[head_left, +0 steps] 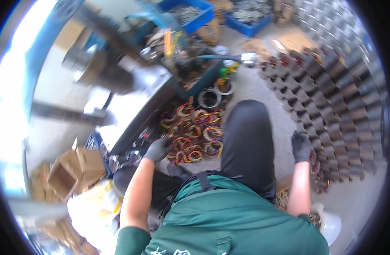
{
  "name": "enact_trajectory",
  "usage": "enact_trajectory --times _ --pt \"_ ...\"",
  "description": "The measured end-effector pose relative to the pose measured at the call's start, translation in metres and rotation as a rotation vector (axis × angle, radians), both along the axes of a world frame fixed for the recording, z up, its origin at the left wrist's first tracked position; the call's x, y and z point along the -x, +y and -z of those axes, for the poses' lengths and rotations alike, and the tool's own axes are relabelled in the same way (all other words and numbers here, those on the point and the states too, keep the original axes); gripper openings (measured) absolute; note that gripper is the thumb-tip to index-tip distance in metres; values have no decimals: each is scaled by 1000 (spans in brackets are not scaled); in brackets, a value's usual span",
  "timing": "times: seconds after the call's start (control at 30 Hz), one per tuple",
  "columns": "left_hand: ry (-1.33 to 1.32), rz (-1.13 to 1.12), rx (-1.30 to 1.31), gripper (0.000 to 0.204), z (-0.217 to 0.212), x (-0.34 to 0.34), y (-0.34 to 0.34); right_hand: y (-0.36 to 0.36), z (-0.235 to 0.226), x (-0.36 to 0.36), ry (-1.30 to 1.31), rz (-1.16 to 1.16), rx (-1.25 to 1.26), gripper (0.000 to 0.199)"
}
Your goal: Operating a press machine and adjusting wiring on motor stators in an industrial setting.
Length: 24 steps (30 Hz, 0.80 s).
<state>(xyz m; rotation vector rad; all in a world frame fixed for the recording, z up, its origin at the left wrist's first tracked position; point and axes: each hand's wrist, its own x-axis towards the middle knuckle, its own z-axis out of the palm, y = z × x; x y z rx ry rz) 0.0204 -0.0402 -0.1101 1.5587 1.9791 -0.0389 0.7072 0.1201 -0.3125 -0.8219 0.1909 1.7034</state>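
Grey-gloved left fingers: my left hand is down at the near edge of the heap of wire coils; fingers look curled, but I cannot tell whether they have closed on a coil or only touch one.
Right fingers: my right hand, also gloved, is bent over the near end of the rows of dark metal rings on my right; what it holds, if anything, is hidden by the glove.
Coils: red, yellow and orange windings lie loose and overlapping on the floor between the steel bench and my raised knee.
Rings: stacked in long leaning rows, each touching the next, well apart from the coil heap.
Risk at the left: loose wire ends tangle, so lifting one coil could, I judge, drag its neighbours or snag the glove.
Risk at the right: pulling from the row end could let the neighbours slump.
Risk from posture: both arms are spread wide across the knee, so I cannot watch both hands closely.
Farther out: cardboard boxes at left, blue bins beyond.
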Motion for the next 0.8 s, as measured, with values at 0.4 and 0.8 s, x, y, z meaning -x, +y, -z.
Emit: enact_trajectory --times 0.4,0.8 --pt "175 128 223 50 67 0 25 53 -434 355 -716 -1030 -1605 16" --pt "-109 -70 -55 69 93 -18 89 110 -333 497 -1419 -1003 -1992 25"
